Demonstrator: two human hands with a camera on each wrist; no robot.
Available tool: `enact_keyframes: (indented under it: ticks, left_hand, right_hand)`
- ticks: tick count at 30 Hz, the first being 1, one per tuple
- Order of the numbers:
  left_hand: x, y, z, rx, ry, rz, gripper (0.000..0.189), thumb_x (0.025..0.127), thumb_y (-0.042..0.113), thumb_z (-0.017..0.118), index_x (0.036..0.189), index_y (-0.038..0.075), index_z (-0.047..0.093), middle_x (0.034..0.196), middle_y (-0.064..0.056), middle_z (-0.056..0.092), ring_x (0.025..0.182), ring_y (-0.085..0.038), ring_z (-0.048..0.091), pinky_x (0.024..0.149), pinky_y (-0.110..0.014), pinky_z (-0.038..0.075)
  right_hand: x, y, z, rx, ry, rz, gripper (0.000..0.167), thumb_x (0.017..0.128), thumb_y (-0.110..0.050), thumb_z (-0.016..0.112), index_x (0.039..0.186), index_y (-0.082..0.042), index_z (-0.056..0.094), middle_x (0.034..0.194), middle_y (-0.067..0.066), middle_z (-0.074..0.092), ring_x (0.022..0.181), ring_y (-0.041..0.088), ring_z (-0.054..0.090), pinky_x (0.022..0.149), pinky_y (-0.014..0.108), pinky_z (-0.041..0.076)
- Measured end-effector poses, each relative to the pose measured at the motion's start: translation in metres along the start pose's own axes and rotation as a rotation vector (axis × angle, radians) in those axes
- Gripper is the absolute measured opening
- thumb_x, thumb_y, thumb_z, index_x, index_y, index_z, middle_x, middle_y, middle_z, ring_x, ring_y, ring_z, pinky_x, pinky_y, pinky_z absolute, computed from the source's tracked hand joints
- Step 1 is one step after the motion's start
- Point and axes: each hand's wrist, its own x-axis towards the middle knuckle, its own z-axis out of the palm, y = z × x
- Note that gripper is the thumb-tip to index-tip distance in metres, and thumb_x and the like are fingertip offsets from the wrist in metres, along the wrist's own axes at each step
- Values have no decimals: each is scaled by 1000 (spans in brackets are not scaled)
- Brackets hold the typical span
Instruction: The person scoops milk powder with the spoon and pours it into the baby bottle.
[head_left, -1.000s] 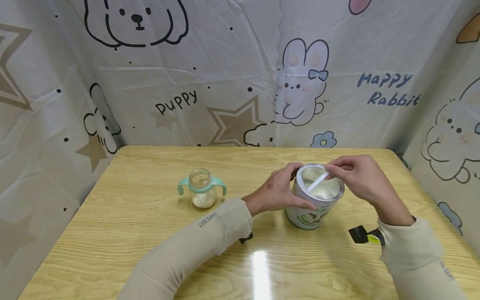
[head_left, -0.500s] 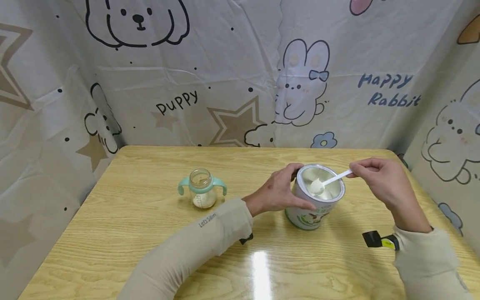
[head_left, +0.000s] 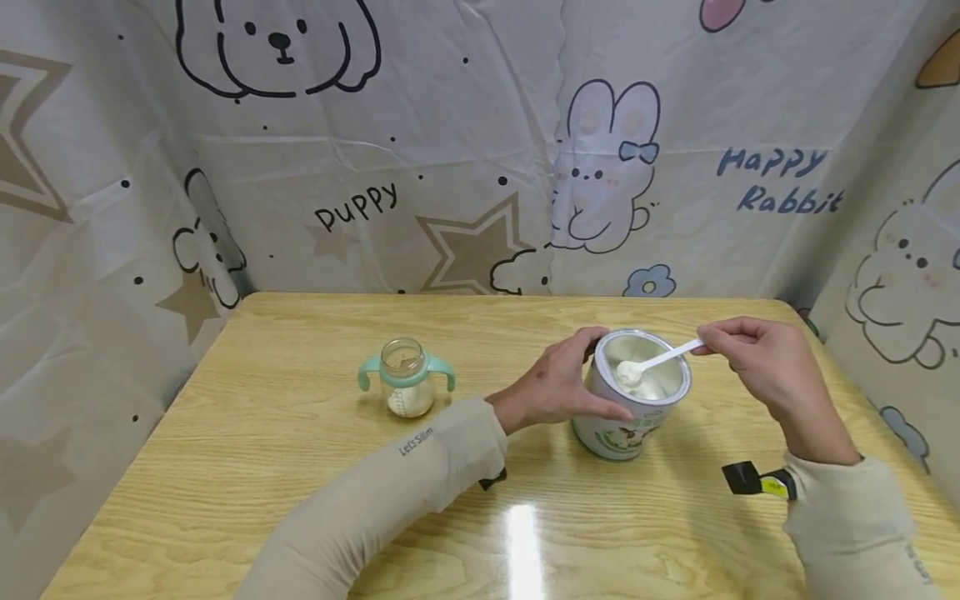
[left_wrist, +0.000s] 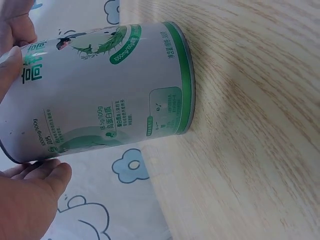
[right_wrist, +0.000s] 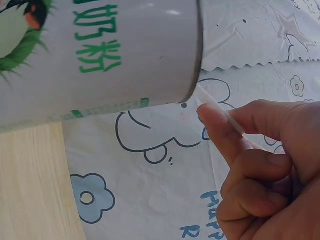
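My left hand (head_left: 558, 379) holds a white and green milk powder can (head_left: 618, 433) around its upper side, thumb in front and fingers behind. The can stands on the table, uncovered, with pale powder inside. Between thumb and index finger, my right hand (head_left: 780, 379) pinches the handle of a white scoop (head_left: 667, 356). That handle crosses the can's right rim, and the scoop's bowl, filled with powder, is within the opening. In the right wrist view the can's side hides the bowl. A clear baby bottle (head_left: 408, 396) with mint green handles stands uncapped to the left, some white contents inside.
The wooden table (head_left: 300, 467) reaches back to a cloth backdrop (head_left: 465, 167) printed with cartoon animals and stars. More of this cloth hangs at both sides. Bare wood lies between the bottle and the can.
My right hand has moved right from over the can, and the scoop's bowl has come into sight with powder in it. The heap looks flatter now. The left hand and can stay put.
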Motion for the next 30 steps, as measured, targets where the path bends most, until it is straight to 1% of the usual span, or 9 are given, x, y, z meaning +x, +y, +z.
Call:
enact_keyframes:
  ticks: [2, 4, 7, 9, 11, 16, 21, 26, 30]
  left_hand:
    - [0, 0, -2, 8, -1, 13, 93, 69, 28, 94, 143, 8, 42, 138, -4, 54, 131, -11, 49, 111, -25, 38]
    - [-1, 1, -6, 12, 0, 11, 94, 69, 28, 94, 144, 8, 41, 142, -5, 52, 134, -12, 47, 112, -25, 37]
    - [-4, 2, -13, 0, -1, -20, 100, 70, 28, 94, 149, 7, 38, 150, -8, 45, 139, -16, 42, 113, -23, 35]
    - [-7, 3, -18, -13, 2, -44, 104, 70, 26, 94, 152, 5, 33, 155, -11, 39, 142, -19, 38, 112, -22, 34]
    - [-11, 3, -24, -36, 5, -58, 107, 70, 24, 94, 154, 4, 31, 157, -11, 37, 143, -19, 37, 112, -21, 34]
    - [-20, 2, -45, -82, 38, -87, 105, 71, 20, 93, 153, 4, 31, 157, -10, 37, 143, -17, 36, 112, -24, 35]
    - [-27, -1, -66, -110, 81, -104, 102, 74, 17, 91, 154, 4, 30, 157, -10, 38, 143, -18, 38, 113, -29, 37]
    - [-37, -3, -82, -135, 107, -117, 99, 75, 15, 90, 154, 3, 30, 156, -9, 39, 142, -18, 38, 113, -33, 38]
    - [-46, -5, -92, -153, 108, -129, 99, 76, 14, 90, 154, 5, 30, 156, -8, 39, 142, -17, 38, 114, -35, 38]
  right_hand:
    - [1, -1, -2, 15, -6, -2, 46, 100, -43, 58, 112, 0, 70, 88, -5, 67, 63, 16, 41, 48, 30, 32]
    - [3, -1, -5, 38, -14, 0, 46, 100, -43, 59, 113, 1, 69, 83, -14, 66, 64, 14, 41, 49, 30, 32]
    - [6, -3, -10, 89, -37, 3, 45, 100, -41, 60, 115, 1, 67, 79, -21, 66, 62, 12, 40, 48, 29, 31]
    - [8, -4, -12, 131, -48, 0, 44, 100, -39, 60, 116, 1, 66, 78, -22, 67, 59, 11, 39, 47, 29, 31]
    - [9, -4, -14, 178, -61, -4, 33, 100, -37, 61, 110, -6, 69, 78, -21, 68, 58, 11, 38, 48, 29, 30]
    - [13, -7, -17, 242, -76, 17, 20, 98, -41, 64, 98, -22, 72, 77, -19, 66, 56, 12, 37, 49, 30, 28]
    - [15, -11, -16, 255, -76, 43, 22, 99, -41, 63, 100, -21, 72, 78, -18, 64, 59, 13, 39, 51, 29, 31]
    - [17, -17, -15, 332, -76, 36, 14, 99, -34, 65, 91, -27, 73, 76, -18, 68, 59, 11, 41, 50, 25, 34]
    - [18, -22, -12, 389, -75, 8, 15, 99, -29, 66, 86, -29, 74, 74, -16, 69, 56, 11, 39, 49, 25, 32]
